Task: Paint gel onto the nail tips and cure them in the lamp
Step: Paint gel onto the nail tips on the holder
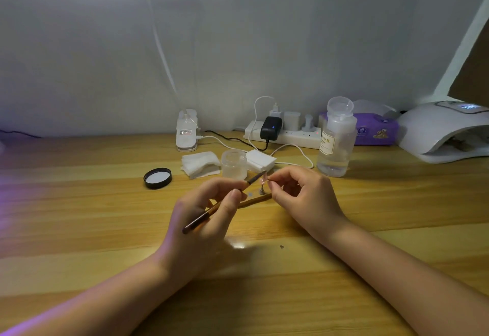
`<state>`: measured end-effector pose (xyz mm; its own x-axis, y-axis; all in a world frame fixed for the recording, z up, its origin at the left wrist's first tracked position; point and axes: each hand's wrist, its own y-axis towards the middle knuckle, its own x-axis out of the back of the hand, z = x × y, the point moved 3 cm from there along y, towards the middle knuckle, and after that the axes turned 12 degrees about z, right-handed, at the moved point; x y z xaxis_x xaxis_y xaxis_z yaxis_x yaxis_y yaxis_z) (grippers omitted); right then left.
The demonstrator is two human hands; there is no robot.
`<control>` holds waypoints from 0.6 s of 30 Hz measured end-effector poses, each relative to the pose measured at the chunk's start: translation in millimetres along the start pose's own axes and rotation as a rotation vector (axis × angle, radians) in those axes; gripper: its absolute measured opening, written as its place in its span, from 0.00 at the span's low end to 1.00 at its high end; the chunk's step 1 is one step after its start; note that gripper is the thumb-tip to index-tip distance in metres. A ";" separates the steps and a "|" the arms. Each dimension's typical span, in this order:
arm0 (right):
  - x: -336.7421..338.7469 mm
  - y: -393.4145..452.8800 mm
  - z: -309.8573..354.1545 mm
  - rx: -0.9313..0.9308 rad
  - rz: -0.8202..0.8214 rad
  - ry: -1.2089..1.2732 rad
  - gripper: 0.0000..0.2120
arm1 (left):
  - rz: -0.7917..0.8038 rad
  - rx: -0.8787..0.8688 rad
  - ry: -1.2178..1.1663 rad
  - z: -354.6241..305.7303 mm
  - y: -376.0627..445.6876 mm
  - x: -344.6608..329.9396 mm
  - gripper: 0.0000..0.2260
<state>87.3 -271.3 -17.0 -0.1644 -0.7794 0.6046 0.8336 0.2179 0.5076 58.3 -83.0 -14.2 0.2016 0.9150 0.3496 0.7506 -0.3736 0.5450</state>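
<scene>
The left hand grips a slim brown-handled gel brush, its tip meeting a small translucent pink nail tip pinched by the right hand above the striped wooden table. Just behind stand 1 open clear jar, white cotton pads and a black lid; the white curing lamp waits far right. A slip of the pinch could smear wet gel onto fingers.
</scene>
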 end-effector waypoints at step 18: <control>-0.3 0.0 0.0 -0.009 0.004 -0.011 0.04 | 0.037 -0.019 0.029 -1.3 -0.4 0.2 0.10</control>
<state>87.3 -271.2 -17.2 -0.1669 -0.7720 0.6133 0.8387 0.2159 0.4999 57.2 -82.9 -13.3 0.2100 0.8959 0.3915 0.7307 -0.4099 0.5459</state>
